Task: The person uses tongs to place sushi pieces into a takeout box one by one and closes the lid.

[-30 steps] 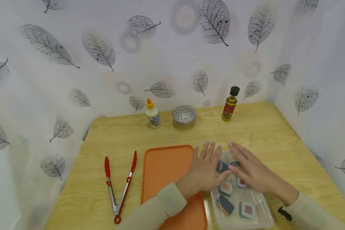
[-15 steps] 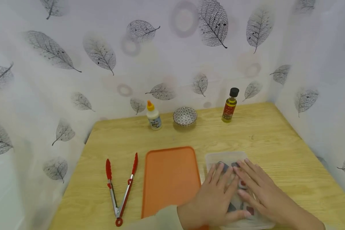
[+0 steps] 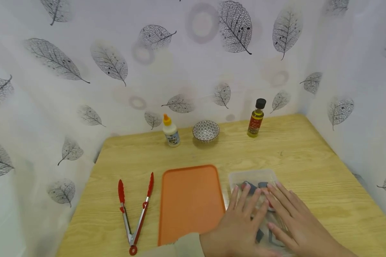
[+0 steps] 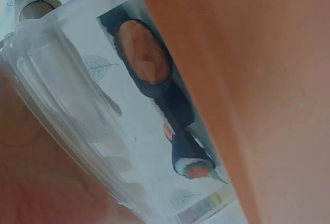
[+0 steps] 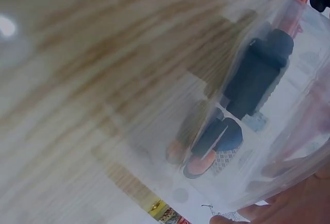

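Observation:
A clear plastic container (image 3: 267,174) with a translucent lid stands right of centre in the head view. Inside it are several toy-like sushi pieces, among them a dark-wrapped roll (image 3: 250,187). My left hand (image 3: 239,223) lies across the left half of the lid, fingers straight and spread. Over the right half my right hand (image 3: 300,225) does the same, fingertips pointing forward. Between them the hands hide much of the contents. In the left wrist view an orange-topped piece (image 4: 144,54) shows through the container wall; the right wrist view shows a dark roll (image 5: 255,77) through it.
An orange tray (image 3: 189,200) lies left of the container. Beside it, red-tipped tongs (image 3: 135,228) are spread on the wooden table (image 3: 308,157). At the back stand a glue bottle (image 3: 172,134), a patterned bowl (image 3: 206,131) and an oil bottle (image 3: 255,123).
Both hands have come back toward the near side and lowered onto the container's lid. Over the last half second they have barely moved. Tray, tongs and bottles stay put.

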A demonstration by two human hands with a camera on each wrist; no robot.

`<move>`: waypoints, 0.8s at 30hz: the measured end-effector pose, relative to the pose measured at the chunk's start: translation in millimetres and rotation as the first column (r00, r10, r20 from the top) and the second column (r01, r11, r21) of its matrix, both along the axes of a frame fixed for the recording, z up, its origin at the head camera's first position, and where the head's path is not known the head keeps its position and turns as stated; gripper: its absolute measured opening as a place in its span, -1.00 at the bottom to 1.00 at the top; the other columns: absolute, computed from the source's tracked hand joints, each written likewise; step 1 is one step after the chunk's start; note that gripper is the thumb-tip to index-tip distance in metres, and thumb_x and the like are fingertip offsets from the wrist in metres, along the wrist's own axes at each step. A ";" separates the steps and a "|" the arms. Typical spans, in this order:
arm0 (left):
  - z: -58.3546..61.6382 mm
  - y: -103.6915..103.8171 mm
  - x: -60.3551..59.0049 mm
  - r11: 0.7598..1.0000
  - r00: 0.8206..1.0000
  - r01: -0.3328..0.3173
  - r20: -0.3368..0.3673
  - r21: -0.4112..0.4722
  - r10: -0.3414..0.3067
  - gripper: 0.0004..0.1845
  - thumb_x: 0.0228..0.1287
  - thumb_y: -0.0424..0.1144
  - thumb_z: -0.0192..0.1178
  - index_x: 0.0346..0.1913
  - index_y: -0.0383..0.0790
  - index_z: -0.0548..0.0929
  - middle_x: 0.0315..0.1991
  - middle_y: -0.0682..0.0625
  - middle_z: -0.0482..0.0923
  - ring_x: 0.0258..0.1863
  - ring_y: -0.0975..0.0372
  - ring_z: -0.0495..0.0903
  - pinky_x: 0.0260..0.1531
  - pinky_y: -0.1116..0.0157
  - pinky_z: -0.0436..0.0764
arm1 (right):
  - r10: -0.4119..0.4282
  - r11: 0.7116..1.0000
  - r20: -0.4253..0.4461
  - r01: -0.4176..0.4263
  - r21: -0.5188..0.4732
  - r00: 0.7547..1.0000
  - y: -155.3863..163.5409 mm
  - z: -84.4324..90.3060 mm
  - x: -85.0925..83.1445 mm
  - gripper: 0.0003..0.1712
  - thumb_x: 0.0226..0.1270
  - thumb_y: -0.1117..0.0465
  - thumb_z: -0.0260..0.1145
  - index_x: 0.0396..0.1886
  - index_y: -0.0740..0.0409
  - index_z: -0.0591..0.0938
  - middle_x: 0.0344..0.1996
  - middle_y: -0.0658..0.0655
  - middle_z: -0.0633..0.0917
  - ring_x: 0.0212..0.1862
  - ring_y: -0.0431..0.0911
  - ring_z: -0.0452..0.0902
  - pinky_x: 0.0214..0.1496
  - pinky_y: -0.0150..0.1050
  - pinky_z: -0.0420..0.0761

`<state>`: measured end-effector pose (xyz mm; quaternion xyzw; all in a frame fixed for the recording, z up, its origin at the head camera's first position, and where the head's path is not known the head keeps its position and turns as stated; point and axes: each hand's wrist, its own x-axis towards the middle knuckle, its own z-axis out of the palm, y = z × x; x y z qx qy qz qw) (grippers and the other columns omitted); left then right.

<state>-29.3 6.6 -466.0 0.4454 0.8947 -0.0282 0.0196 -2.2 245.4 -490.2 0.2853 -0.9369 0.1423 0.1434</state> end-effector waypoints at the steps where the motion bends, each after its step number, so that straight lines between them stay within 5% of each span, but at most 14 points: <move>1: -0.3 0.0 0.4 1.000 1.000 -0.002 -0.005 -0.001 0.002 0.26 0.29 0.70 -0.24 0.71 -0.06 -0.43 0.71 -0.12 -0.68 0.73 -0.18 -0.35 0.62 -0.23 0.01 | 0.001 1.000 -0.014 -0.001 -0.001 1.000 -0.3 -0.8 0.0 -0.04 0.48 -0.17 0.32 0.66 0.24 0.24 0.69 0.22 0.17 0.74 0.13 -0.10 0.74 -0.26 -0.40; 10: -3.0 -0.2 -0.2 1.000 0.999 -0.005 -0.046 0.014 0.006 0.27 0.28 0.70 -0.21 0.72 -0.08 -0.38 0.72 -0.14 -0.63 0.73 -0.21 -0.32 0.59 -0.27 0.06 | 0.033 0.997 -0.156 -0.043 -0.061 0.987 -1.9 -9.4 -6.0 -0.12 0.69 -0.29 -0.10 0.55 0.37 0.36 0.62 0.32 0.29 0.70 0.18 0.03 0.76 -0.23 -0.26; 15: -6.8 0.7 1.0 0.997 0.996 0.012 -0.088 0.072 -0.006 0.21 0.37 0.62 -0.15 0.73 -0.13 -0.29 0.73 -0.19 -0.55 0.72 -0.24 -0.20 0.56 -0.28 0.16 | 0.058 0.989 -0.076 -0.067 -0.128 0.995 -0.6 -9.5 -5.4 -0.19 0.62 -0.12 0.16 0.59 0.36 0.31 0.64 0.32 0.25 0.73 0.15 -0.08 0.73 -0.35 -0.27; 19: -3.7 4.6 -3.1 0.997 0.999 0.032 0.002 0.066 -0.032 0.18 0.40 0.59 -0.18 0.72 -0.10 -0.37 0.71 -0.16 -0.65 0.71 -0.25 -0.32 0.58 -0.30 0.10 | 0.045 0.986 0.043 -0.038 -0.164 0.998 3.9 -5.8 -3.6 -0.06 0.39 0.11 0.42 0.64 0.28 0.24 0.69 0.23 0.15 0.76 0.07 -0.21 0.66 -0.50 -0.32; 24: 2.2 8.1 -13.3 0.997 0.986 0.057 0.153 0.045 -0.063 0.17 0.37 0.61 -0.20 0.68 0.05 -0.51 0.69 -0.09 -0.75 0.69 -0.26 -0.49 0.60 -0.31 -0.02 | 0.031 0.985 0.112 -0.012 -0.172 0.993 10.7 -2.1 -6.5 0.02 0.30 0.17 0.50 0.67 0.23 0.21 0.70 0.21 0.12 0.76 0.00 -0.28 0.62 -0.57 -0.33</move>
